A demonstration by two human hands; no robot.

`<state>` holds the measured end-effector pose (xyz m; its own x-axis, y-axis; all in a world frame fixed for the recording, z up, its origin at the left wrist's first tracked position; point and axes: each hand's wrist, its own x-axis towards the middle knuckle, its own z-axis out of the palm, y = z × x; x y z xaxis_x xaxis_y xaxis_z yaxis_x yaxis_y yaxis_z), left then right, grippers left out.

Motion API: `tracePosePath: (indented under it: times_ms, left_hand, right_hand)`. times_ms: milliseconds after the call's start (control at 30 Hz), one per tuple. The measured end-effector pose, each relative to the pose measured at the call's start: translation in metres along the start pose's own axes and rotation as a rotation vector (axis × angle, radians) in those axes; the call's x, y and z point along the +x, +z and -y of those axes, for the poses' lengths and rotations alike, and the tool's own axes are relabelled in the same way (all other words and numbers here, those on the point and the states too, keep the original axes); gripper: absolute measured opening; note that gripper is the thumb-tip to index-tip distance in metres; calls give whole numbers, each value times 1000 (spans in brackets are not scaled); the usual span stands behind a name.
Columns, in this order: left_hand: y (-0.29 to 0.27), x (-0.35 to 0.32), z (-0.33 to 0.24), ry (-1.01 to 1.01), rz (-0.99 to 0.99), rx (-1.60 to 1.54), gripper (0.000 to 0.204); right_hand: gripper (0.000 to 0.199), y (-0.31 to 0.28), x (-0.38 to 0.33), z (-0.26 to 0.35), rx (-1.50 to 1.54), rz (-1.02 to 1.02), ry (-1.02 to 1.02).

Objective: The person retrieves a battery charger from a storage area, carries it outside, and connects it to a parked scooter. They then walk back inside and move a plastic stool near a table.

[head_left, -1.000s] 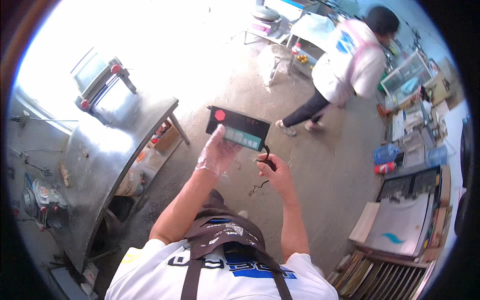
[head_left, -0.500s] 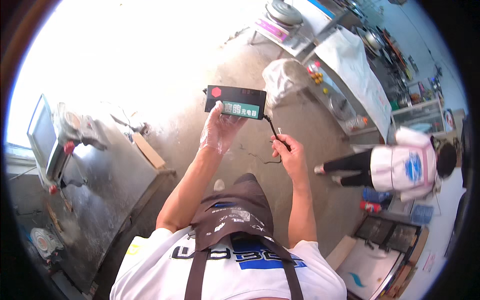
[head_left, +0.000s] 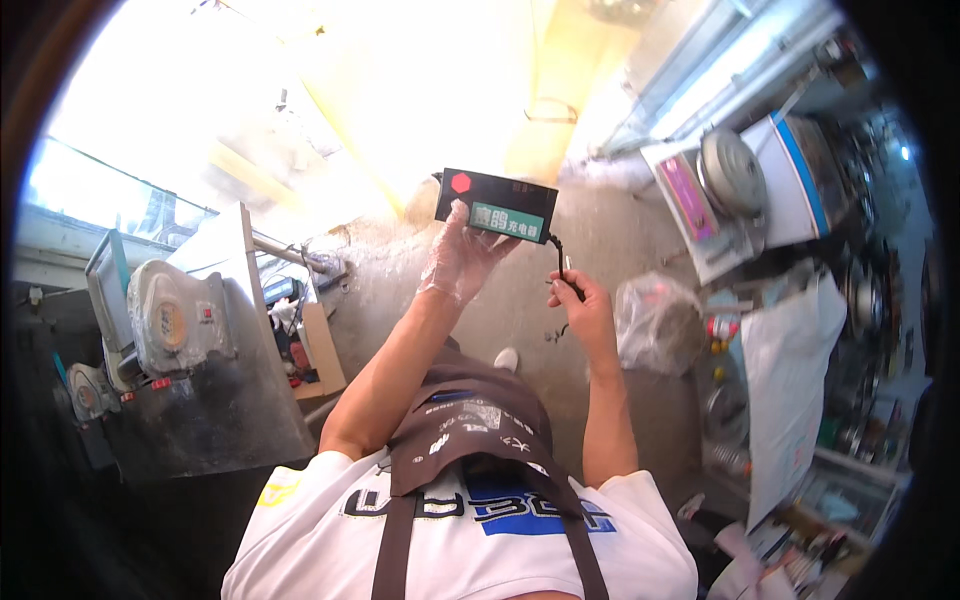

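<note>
My left hand [head_left: 462, 258], in a clear plastic glove, holds up a flat black box [head_left: 497, 204] with a red mark and a green label. A black cable [head_left: 562, 268] runs from the box's right end down to my right hand [head_left: 582, 308], which pinches it between the fingers. Both hands are raised in front of me above a concrete floor [head_left: 520, 310]. I wear a white shirt and a brown apron.
A metal worktable [head_left: 225, 400] with a grey machine [head_left: 165, 318] stands at my left. A filled clear plastic bag [head_left: 655, 320] lies on the floor at my right, beside white appliances [head_left: 740, 190] and cluttered shelves. Bright glare washes out the ground ahead.
My view has swung round: the worktable has shifted at my left, and the person in white seen earlier is out of view. My hands keep the box and cable.
</note>
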<state>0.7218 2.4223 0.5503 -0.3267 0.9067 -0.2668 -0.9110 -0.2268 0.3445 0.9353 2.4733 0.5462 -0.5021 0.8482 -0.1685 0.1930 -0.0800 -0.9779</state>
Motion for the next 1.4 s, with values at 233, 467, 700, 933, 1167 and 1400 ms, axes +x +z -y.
tracePosePath:
  times_ms: [233,467,700,933,1167,1400]
  left_hand:
    - [6,188,-55,98,17,-115,59]
    - [-13,392,-145,66,-46,-248,57]
    - [-26,569,-215,141,20,-218,60]
    - [-55,749,-286,286,191,145,78]
    - [-40,917,-366,-22,78,73,100]
    - [-44,1094,-432,-180,179,-27,85]
  right_hand:
    - [17,9,213,18,-41,144,2]
    - [19,65,444,51,-99,268,79]
    - [51,107,665,60,121,409,91]
    - [65,152,863,59,195,339,11]
    - [52,179,1037,85,166,210,7]
    - [58,231,1181,76,-17,-111,-276]
